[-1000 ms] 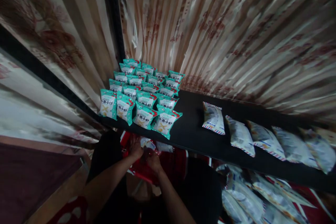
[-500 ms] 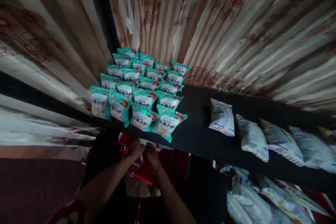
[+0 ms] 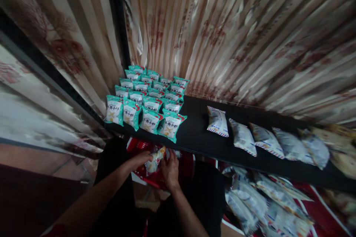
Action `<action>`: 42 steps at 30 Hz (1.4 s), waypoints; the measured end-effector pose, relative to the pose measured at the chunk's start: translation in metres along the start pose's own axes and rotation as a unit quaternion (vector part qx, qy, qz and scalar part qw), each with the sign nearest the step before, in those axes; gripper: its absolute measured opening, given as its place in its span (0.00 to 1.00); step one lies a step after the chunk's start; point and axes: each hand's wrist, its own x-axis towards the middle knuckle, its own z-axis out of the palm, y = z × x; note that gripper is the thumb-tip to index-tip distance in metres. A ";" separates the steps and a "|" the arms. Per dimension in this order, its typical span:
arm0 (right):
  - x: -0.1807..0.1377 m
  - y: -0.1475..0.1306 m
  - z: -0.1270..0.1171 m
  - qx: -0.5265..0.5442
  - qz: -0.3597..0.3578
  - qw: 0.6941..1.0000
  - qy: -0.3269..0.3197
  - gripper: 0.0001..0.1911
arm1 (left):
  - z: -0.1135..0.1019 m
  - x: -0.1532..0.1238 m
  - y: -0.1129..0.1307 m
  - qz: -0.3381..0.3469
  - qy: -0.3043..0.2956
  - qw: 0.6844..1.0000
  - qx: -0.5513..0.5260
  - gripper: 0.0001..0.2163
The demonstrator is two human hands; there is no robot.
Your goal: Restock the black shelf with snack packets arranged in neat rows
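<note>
Low under the shelf edge, my left hand point(image 3: 143, 160) is closed on the left side of a white and yellow snack bag point(image 3: 155, 161). My right hand point(image 3: 170, 168) is closed with curled fingers at the right end of that bag, on packaging that is partly hidden by the fingers. Both hands are over a red basket point(image 3: 185, 172) between my knees. Above them, several teal and white snack bags point(image 3: 169, 124) stand in tight rows on the left part of the black shelf point(image 3: 191, 137).
Several white snack bags with striped edges point(image 3: 242, 137) lie in a row along the shelf to the right. More white bags point(image 3: 249, 200) fill a red container below right. A black post point(image 3: 118, 18) and pleated curtains point(image 3: 236, 37) border the shelf.
My hands have drawn apart slightly, and the snack bag between them now shows more of its printed front. The camera view has shifted, bringing more of the right end of the shelf into sight.
</note>
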 end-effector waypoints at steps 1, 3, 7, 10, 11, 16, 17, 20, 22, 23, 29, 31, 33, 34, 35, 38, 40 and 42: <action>-0.003 -0.004 -0.009 -0.024 -0.037 0.999 -0.004 0.26 | -0.001 -0.007 0.002 0.006 -0.011 1.000 0.016 0.08; -0.010 -0.013 -0.029 -0.065 -0.103 0.992 -0.012 0.24 | -0.004 -0.022 0.009 0.018 -0.031 0.997 0.066 0.08; -0.022 -0.032 -0.070 -0.121 -0.220 0.967 -0.033 0.26 | -0.008 -0.049 0.027 0.031 -0.078 0.978 0.190 0.07; -0.026 -0.046 -0.098 -0.153 -0.273 0.945 -0.092 0.29 | -0.006 -0.069 0.050 0.060 -0.091 0.949 0.295 0.06; -0.026 -0.050 -0.106 -0.158 -0.279 0.940 -0.115 0.30 | -0.004 -0.075 0.059 0.074 -0.094 0.937 0.329 0.05; -0.020 -0.070 -0.151 -0.129 -0.254 0.938 -0.198 0.32 | 0.012 -0.105 0.113 0.128 -0.103 0.871 0.464 0.03; -0.017 -0.073 -0.160 -0.114 -0.247 0.939 -0.210 0.31 | 0.016 -0.110 0.124 0.139 -0.112 0.855 0.488 0.03; -0.008 -0.077 -0.186 -0.055 -0.224 0.944 -0.237 0.26 | 0.025 -0.121 0.156 0.205 -0.123 0.824 0.513 0.04; 0.001 -0.076 -0.199 -0.014 -0.199 0.953 -0.228 0.22 | 0.032 -0.123 0.178 0.270 -0.060 0.828 0.487 0.04; 0.006 -0.075 -0.204 0.005 -0.182 0.960 -0.211 0.21 | 0.036 -0.122 0.189 0.299 -0.013 0.829 0.472 0.04; 0.043 -0.061 -0.215 0.132 -0.090 0.980 -0.119 0.21 | 0.073 -0.110 0.239 0.360 0.129 0.803 0.457 0.12; 0.057 -0.056 -0.215 0.157 -0.071 0.981 -0.092 0.22 | 0.086 -0.105 0.244 0.385 0.156 0.793 0.446 0.17; 0.071 -0.051 -0.214 0.159 -0.057 0.984 -0.057 0.22 | 0.098 -0.098 0.244 0.420 0.189 0.780 0.423 0.20; 0.078 -0.050 -0.214 0.156 -0.051 0.986 -0.042 0.22 | 0.103 -0.094 0.243 0.437 0.208 0.774 0.408 0.20; 0.086 -0.050 -0.213 0.155 -0.047 0.986 -0.030 0.21 | 0.107 -0.089 0.242 0.451 0.226 0.769 0.392 0.20; 0.111 -0.053 -0.210 0.176 -0.029 0.984 -0.003 0.18 | 0.118 -0.070 0.239 0.462 0.268 0.770 0.349 0.19; 0.128 -0.057 -0.206 0.209 -0.009 0.978 0.000 0.17 | 0.124 -0.057 0.240 0.445 0.286 0.786 0.321 0.19; 0.145 -0.060 -0.200 0.233 0.002 0.973 -0.005 0.17 | 0.128 -0.042 0.242 0.409 0.301 0.812 0.288 0.19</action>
